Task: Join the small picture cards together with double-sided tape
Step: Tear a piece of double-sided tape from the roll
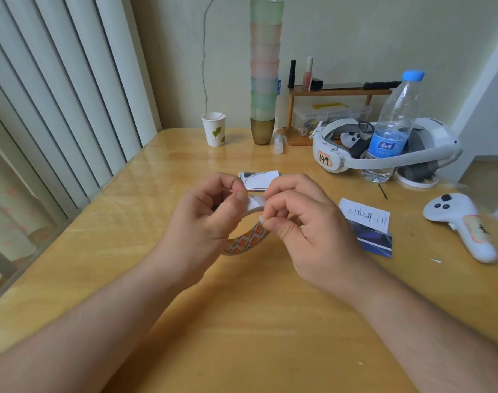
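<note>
A roll of double-sided tape, white outside with an orange-patterned inner core, is held above the middle of the wooden table. My left hand grips the roll, thumb pressed on its white top. My right hand pinches the loose white end of the tape between thumb and forefinger. A small stack of picture cards lies on the table just behind my hands. To the right lie more cards, a white one with handwriting over a dark blue one.
At the back stand a paper cup, a tall stack of coloured cups, a small wooden shelf, a white headset and a water bottle. A white controller lies at the right. Vertical blinds hang on the left.
</note>
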Available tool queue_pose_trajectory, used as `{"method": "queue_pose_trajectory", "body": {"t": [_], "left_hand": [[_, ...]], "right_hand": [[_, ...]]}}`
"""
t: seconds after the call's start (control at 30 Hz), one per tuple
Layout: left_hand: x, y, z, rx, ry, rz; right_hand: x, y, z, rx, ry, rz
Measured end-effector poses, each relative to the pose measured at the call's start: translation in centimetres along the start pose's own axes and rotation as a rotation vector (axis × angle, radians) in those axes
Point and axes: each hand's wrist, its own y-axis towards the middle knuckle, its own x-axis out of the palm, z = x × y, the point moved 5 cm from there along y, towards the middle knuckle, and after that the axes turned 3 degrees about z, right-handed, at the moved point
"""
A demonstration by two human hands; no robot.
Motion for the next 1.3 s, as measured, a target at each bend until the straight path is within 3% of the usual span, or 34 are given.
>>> {"method": "queue_pose_trajectory", "body": {"t": [0.1,0.2,0.27,0.33,0.5,0.57,0.63,0.73,0.87,1.0,1.3], "left_hand": [[-1.2,0.7,0.0,0.009,-0.041,0.091],[-2.7,0.7,0.6,0.183,0.332,0.083],[-2.5,0.4,0.8,0.267,0.681,-0.062],[-2.1,0.2,-0.1,0.219,0.879,-0.232],[-0.7,-0.6,-1.5,0.163,0.992,-0.499],[-0.8,-0.5,-1.0,0.154,0.917,-0.450],[-1.0,-0.2,-0.3,0.147,0.788,-0.280],[-0.3,-0.5,0.0,-0.077,0.258,-0.098],[2.9,-1.8,-0.1,-0.314,-0.349,-0.092],[3.9,-2.3,0.2,-0.374,-0.479,-0.042],[3.9,-2.4,-0.3,-0.424,-0.484,0.099]], "right_hand": [[0.3,-0.2,0.3,0.116,0.091,-0.059],[0.3,0.1,1.0,0.332,0.332,-0.001],[0.2,0.2,1.4,0.483,0.543,0.060],[0.3,0.1,1.5,0.635,0.755,0.097],[0.7,-0.3,1.7,0.922,0.992,0.140],[1.0,-0.5,1.8,0.993,1.044,0.133],[1.4,-0.7,1.7,1.038,1.087,0.104],[2.0,-0.9,1.3,1.053,1.133,0.043],[2.6,-1.0,0.8,1.056,1.156,0.042],[2.6,-0.8,0.6,1.032,1.178,0.101],[2.8,-1.0,0.9,0.960,1.100,0.166]]}}
